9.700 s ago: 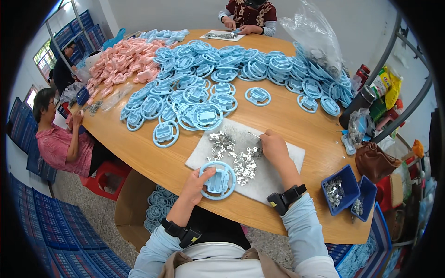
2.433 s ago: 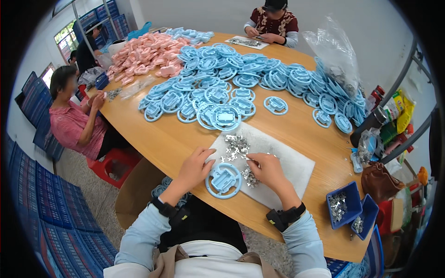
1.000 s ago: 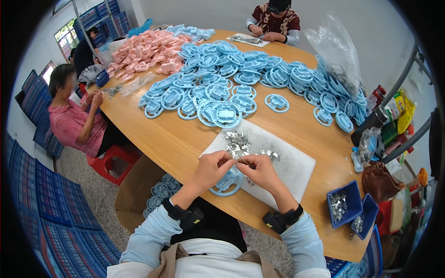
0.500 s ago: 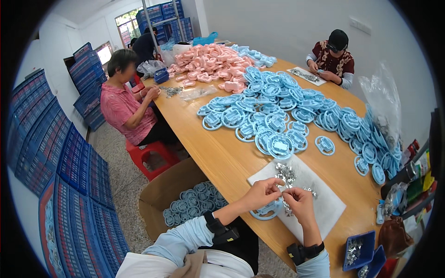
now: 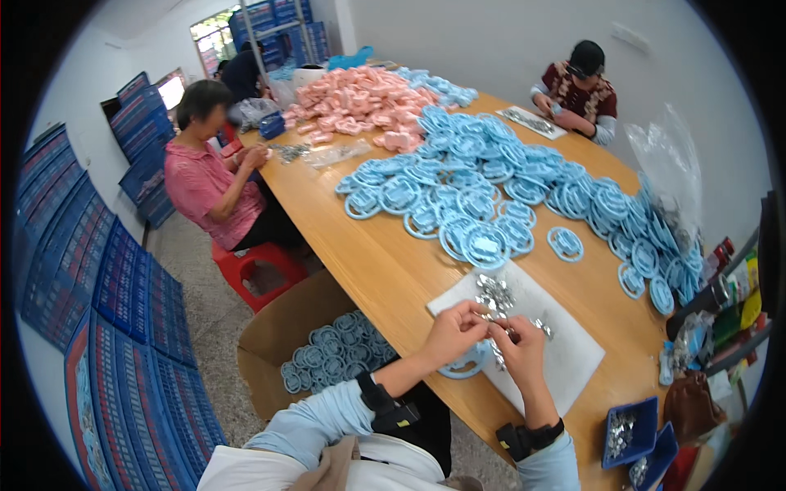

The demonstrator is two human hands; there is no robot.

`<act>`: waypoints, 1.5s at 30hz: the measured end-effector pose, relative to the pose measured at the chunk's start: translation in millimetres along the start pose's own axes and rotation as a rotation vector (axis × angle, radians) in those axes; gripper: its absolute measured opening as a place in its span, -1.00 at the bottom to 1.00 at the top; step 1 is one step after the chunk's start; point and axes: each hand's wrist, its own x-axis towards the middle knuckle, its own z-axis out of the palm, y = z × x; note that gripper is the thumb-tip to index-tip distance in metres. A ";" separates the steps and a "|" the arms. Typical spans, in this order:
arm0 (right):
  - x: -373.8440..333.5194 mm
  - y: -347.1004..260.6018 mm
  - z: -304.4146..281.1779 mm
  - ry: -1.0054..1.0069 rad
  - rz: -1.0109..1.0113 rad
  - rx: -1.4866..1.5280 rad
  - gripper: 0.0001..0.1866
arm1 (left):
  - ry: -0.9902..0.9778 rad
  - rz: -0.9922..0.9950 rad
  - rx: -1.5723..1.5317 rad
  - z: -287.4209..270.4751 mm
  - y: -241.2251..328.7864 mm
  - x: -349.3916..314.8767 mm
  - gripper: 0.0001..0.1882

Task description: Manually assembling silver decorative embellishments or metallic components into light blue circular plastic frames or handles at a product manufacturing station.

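My left hand point(image 5: 455, 334) and my right hand point(image 5: 519, 350) meet fingertip to fingertip over a white board point(image 5: 565, 370). Both are closed in a pinch on something too small to make out. Small shiny metal pieces point(image 5: 494, 293) lie in a heap on the board just beyond my fingers, with more beside my right hand. Below my left hand a light blue oval plastic part point(image 5: 463, 370) rests at the board's left edge, partly hidden by the hand.
Blue oval parts point(image 5: 483, 244) and pink parts point(image 5: 360, 102) are piled along the wooden table point(image 5: 360, 270). A cardboard box point(image 5: 270, 335) holds more blue parts. Blue bins point(image 5: 630, 434) with metal pieces stand at right. Co-workers point(image 5: 205, 172) sit around the table.
My hands have drawn closer together, and the right fingers have shifted over the metal pieces. The whole view has moved slightly.
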 end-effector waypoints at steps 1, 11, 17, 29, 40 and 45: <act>0.0 -4.5 2.3 -0.006 0.022 0.009 -0.87 | -0.015 -0.001 0.026 -6.7 -0.3 -0.3 -0.63; 5.3 20.1 -6.7 -0.094 -0.030 -0.175 -0.87 | -0.615 0.286 1.109 -59.4 27.0 5.5 -0.08; 2.9 21.4 -2.6 -0.143 -0.042 -0.172 -0.88 | -0.577 0.356 1.221 -62.4 17.2 10.1 -0.14; -4.2 19.9 12.2 -0.160 -0.216 -0.180 -0.87 | -0.163 0.460 1.049 -36.9 -11.2 -10.9 -0.15; 9.0 9.4 -17.8 -0.165 -0.019 -0.142 -0.86 | -0.185 0.428 1.186 -37.6 19.4 -20.9 -0.25; 12.2 5.7 -25.9 -0.111 -0.033 -0.145 -0.86 | -0.308 0.429 1.257 -32.9 12.1 -4.8 -0.30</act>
